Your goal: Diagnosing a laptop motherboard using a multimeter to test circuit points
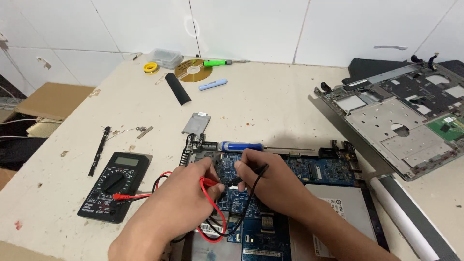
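Observation:
My left hand [191, 186] pinches a red multimeter probe [209, 182], its tip pointing at a blue laptop circuit board [319, 170]. My right hand [268, 179] holds a black probe [241, 180] against the same board, close to the red one. Red and black leads [212, 227] loop below my hands and run left to a black digital multimeter [113, 186] lying flat on the table. A blue-handled screwdriver [241, 146] lies just beyond my fingers along the board's far edge.
An opened grey laptop chassis [401, 123] sits at the right, a white and black bar [411, 217] below it. At the back lie a gold disc [193, 70], black tube [178, 88], yellow tape roll [151, 67], green marker [215, 63] and clear box [165, 57]. A cardboard box [53, 99] stands left.

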